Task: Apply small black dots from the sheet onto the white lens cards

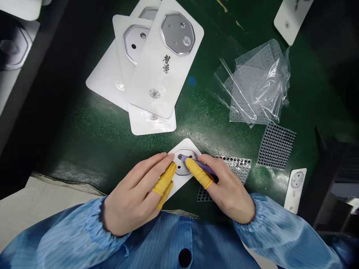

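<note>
Near the table's front edge lies a small white phone back panel (pixel 179 184) with a silver octagonal camera plate (pixel 183 170) and round holes. My left hand (pixel 137 192), with yellow finger cots on it, grips the panel along its left side, fingertips beside the plate. In my right hand (pixel 228 186), a pair of purple tweezers (pixel 204 166) is pinched between the cotted thumb and the index finger. The tweezers' tip is at the upper left hole of the plate; whether it holds a part is too small to tell. A sheet of small black dots (pixel 243 170) lies partly under my right hand.
Several larger white panels (pixel 157 78) overlap at the upper left. Clear plastic bags (pixel 258 86) lie at the upper right, above another black dot sheet (pixel 276 147). White panels lie at the right (pixel 295 190) and top right (pixel 291 20). Dark frames border both sides.
</note>
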A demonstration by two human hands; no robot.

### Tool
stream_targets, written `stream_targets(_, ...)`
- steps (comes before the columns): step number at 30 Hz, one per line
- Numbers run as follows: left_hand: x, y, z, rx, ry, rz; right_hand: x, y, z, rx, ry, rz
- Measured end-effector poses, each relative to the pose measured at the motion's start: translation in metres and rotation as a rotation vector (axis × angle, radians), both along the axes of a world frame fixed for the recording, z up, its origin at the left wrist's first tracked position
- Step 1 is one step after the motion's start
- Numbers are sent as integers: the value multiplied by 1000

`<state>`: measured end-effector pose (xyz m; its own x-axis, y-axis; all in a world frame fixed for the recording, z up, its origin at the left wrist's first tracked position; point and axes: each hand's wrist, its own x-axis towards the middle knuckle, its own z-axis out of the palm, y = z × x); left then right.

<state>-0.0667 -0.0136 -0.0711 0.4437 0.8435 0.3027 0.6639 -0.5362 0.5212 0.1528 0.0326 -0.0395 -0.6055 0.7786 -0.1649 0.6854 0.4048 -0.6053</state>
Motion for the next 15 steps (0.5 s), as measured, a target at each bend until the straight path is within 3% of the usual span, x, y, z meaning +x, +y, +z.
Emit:
stream_targets(7, -1, 0, 3, -32, 122, -43, 0, 3, 4, 248, -138, 226)
stream_targets(15, -1, 2, 4, -55, 165, -46, -8, 6, 10, 155, -151, 176)
